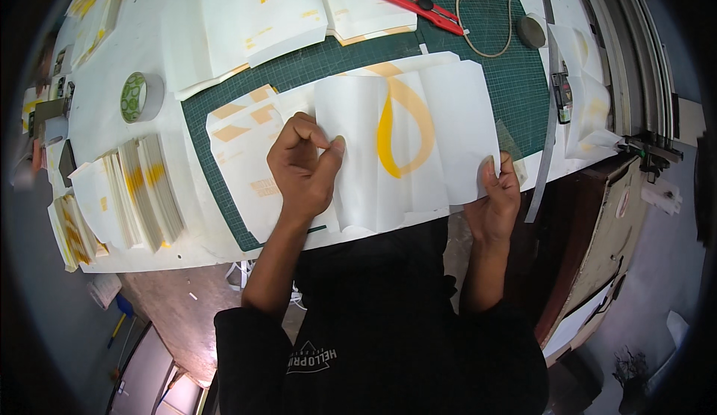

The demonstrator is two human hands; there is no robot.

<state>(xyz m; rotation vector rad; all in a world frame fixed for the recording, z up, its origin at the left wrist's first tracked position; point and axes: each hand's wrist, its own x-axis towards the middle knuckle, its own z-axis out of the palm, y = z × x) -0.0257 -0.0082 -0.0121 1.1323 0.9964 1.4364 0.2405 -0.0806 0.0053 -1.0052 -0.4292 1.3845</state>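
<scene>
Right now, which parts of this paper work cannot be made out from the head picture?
- Left hand: the paper under it is covered by the hand.
- Right hand: its palm side is hidden behind the white sheet with a yellow loop.
- Stacked sheets: their faces are hidden; only edges show.
- Red utility knife: blade state too small to tell.

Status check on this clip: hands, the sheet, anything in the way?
Left hand pressing on the white sheet with the yellow loop. Right hand pinching its right edge. Sheet lies on the green cutting mat. Nothing on top of it.

Head-worn fisheye, close above worktable (149,56)
</scene>
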